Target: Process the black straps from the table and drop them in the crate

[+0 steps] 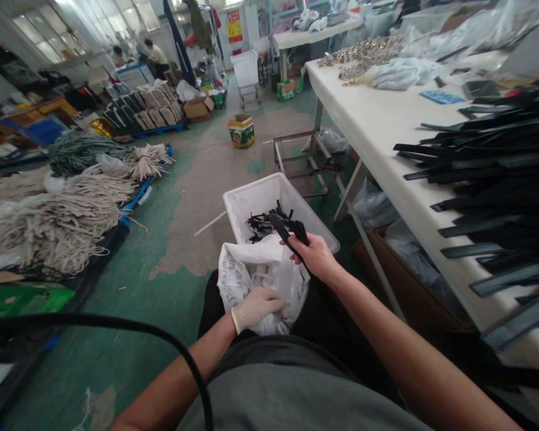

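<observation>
A white woven sack with dark writing sits between my legs, its mouth rolled wide. My left hand, in a pale thin glove, reaches into that mouth with its fingers bent together; what they hold, if anything, is hidden. Whitish material, too unclear to name, lies inside the sack. Bare and closed, my right hand grips a black strap, folded or doubled, above the sack's far rim. Just beyond is a white plastic bin with a heap of short black strap pieces in it.
On my right, a white-topped table bears many black straps, metal hardware and white gloves. Bundles of pale cord lie left. A metal frame and a carton stand ahead. A black cable crosses lower left.
</observation>
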`<state>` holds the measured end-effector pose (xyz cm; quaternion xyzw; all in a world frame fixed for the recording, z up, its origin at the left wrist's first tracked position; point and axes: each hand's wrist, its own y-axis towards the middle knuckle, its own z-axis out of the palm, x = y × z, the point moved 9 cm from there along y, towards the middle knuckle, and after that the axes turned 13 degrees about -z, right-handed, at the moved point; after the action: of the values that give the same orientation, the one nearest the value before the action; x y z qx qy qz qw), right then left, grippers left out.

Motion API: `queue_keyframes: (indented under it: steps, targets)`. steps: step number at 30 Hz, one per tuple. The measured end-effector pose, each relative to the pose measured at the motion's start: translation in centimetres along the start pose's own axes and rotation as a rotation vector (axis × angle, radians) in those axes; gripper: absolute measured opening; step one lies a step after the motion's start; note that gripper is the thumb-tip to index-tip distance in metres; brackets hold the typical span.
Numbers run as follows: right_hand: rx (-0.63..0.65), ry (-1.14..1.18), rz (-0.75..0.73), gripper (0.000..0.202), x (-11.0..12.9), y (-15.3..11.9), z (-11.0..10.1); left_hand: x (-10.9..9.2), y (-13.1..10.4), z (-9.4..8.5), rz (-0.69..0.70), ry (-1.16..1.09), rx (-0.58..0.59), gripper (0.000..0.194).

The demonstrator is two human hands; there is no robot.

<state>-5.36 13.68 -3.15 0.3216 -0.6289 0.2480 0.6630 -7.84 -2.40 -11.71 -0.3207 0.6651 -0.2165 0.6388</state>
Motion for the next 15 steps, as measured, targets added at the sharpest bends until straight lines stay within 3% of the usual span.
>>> queue_keyframes:
  steps: [4,7,12,15]
  targets:
    - [-0.02,0.008,-0.024,0.034,0.0,0.7,-0.4,-0.1,0.7,0.4,-0.021,0.068,0.075,0.03]
    - [-0.039,0.009,-0.033,0.036,-0.1,1.1,-0.9,-0.6,1.0,0.2,0.002,0.123,0.058,0.031]
    - [-0.091,-0.01,-0.038,0.037,0.0,1.6,-2.2,-2.6,0.4,0.1,0.159,0.255,-0.058,0.033]
    - [-0.121,-0.028,-0.041,0.036,0.1,1.7,-2.9,-2.8,0.6,0.2,0.166,0.233,-0.111,0.031]
